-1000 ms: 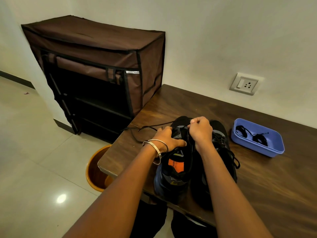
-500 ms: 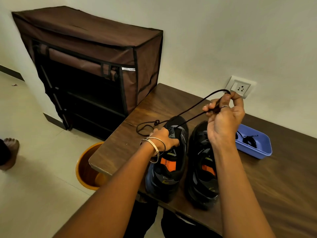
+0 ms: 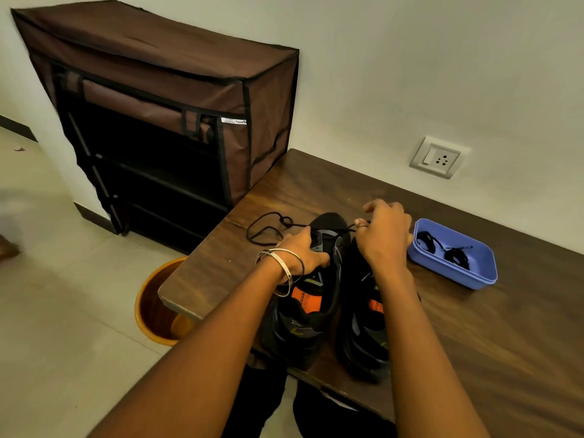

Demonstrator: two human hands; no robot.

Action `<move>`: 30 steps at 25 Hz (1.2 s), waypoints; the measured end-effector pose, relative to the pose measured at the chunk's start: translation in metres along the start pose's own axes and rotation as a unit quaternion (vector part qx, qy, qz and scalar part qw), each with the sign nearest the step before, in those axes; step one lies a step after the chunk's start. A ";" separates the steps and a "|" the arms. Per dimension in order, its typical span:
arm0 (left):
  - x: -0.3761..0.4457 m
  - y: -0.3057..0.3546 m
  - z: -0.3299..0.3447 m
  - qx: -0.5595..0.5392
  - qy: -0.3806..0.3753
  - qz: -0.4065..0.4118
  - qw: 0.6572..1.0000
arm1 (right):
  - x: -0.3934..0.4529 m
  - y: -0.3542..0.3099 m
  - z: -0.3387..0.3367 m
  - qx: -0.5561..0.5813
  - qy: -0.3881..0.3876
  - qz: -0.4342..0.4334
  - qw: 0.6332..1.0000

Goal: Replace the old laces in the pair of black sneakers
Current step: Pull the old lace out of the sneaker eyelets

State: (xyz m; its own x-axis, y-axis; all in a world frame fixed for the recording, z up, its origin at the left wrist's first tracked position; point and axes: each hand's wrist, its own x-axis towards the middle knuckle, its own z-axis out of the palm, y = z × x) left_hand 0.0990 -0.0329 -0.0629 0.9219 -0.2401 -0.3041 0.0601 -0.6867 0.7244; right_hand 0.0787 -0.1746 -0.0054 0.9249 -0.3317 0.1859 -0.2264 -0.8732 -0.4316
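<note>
Two black sneakers stand side by side on the brown wooden bench [image 3: 474,327], with their toes pointing away from the person. The left hand [image 3: 303,252] grips the top of the left sneaker [image 3: 303,311], with its fingers curled around the tongue. Two thin bangles [image 3: 281,267] sit on that wrist. The right hand [image 3: 384,235] is over the front of the right sneaker [image 3: 363,336]. Its fingers are bent and pinch the black lace [image 3: 268,227]. The lace runs from the left sneaker's toe and lies in loose loops on the bench, past the shoe. A blue tray [image 3: 474,279] sits near the right hand. Two rolled black laces [image 3: 442,248] lie inside it. A brown shoe rack [image 3: 177,99] stands by the wall. An orange bucket [image 3: 148,298] is on the floor.
</note>
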 end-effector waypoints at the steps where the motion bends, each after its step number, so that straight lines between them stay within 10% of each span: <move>1: -0.001 0.000 0.000 -0.011 -0.006 -0.002 1.000 | 0.003 -0.002 0.000 0.026 -0.006 -0.040 0.999; 6: 0.000 -0.003 -0.002 -0.080 -0.017 -0.017 0.997 | 0.002 -0.013 0.019 -0.073 -0.174 -0.118 0.975; 13: 0.000 -0.005 -0.002 -0.094 -0.040 -0.032 0.994 | 0.001 -0.015 0.046 -0.105 -0.072 -0.104 0.986; 30: 0.005 -0.007 0.005 -0.068 -0.060 -0.062 0.994 | 0.005 -0.016 0.031 -0.121 -0.139 -0.104 0.977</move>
State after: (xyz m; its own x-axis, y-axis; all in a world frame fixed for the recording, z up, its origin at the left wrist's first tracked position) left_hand 0.1011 -0.0323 -0.0724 0.8520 -0.2450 -0.4626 0.2297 -0.6191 0.7510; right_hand 0.0962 -0.1507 -0.0249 0.9982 -0.0582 -0.0152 -0.0600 -0.9813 -0.1830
